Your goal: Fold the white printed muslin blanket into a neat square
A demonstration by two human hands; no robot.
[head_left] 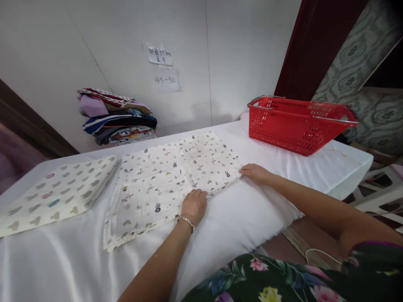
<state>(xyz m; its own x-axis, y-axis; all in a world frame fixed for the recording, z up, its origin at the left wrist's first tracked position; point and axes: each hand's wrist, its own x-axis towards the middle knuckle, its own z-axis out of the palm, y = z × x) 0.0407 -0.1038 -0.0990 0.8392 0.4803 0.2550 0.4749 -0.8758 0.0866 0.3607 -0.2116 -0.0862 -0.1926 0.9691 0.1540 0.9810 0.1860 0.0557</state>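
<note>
A cream cloth with small prints (pixel 166 176) lies folded flat on the white table cover (pixel 239 218). My left hand (pixel 193 204) rests on its near edge with the fingers curled under, gripping the edge. My right hand (pixel 256 173) touches the cloth's right corner, fingers closed on the edge. A bracelet sits on my left wrist.
A second folded cloth with heart prints (pixel 53 193) lies at the left. A stack of folded fabrics (pixel 118 115) stands at the back by the wall. A red plastic basket (pixel 296 123) sits at the back right. The table's right edge drops off near the basket.
</note>
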